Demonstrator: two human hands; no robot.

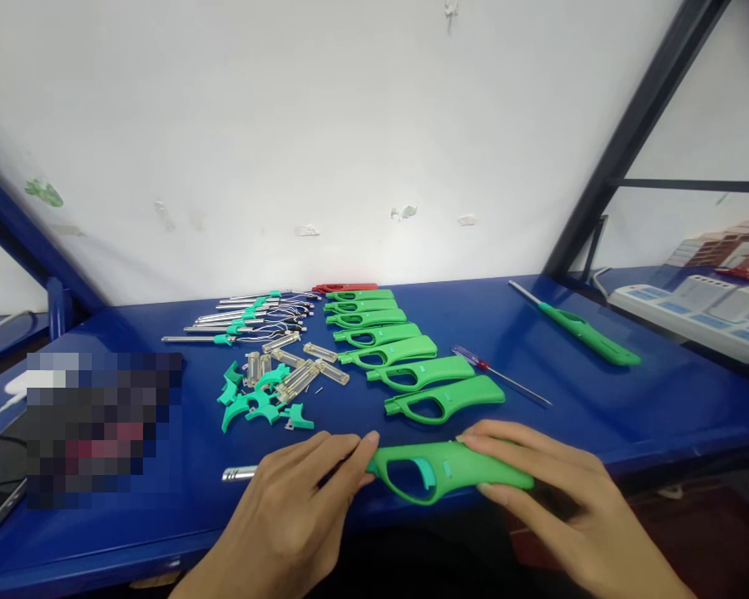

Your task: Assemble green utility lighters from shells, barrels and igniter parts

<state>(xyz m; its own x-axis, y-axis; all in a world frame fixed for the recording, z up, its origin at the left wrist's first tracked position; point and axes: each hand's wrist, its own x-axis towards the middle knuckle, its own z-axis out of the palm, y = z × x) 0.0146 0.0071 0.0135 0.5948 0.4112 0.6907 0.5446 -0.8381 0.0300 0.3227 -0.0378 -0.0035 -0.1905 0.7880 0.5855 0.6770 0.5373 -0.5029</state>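
Note:
A green long-nosed gas lighter lies sideways between my hands near the table's front edge. My left hand pinches it where the handle meets the metal tube, whose tip shows past my knuckles. Around the handle's right end my right hand is closed, thumb below and fingers above. A teal trigger sits in the handle's loop. Just beyond are several green handle shells in a column, with a red shell at the far end.
Left of the shells lie loose teal triggers, clear fuel tanks and metal tubes with wires. A screwdriver lies right of the shells. Farther right rests another green lighter. A blurred-out object occupies the left side.

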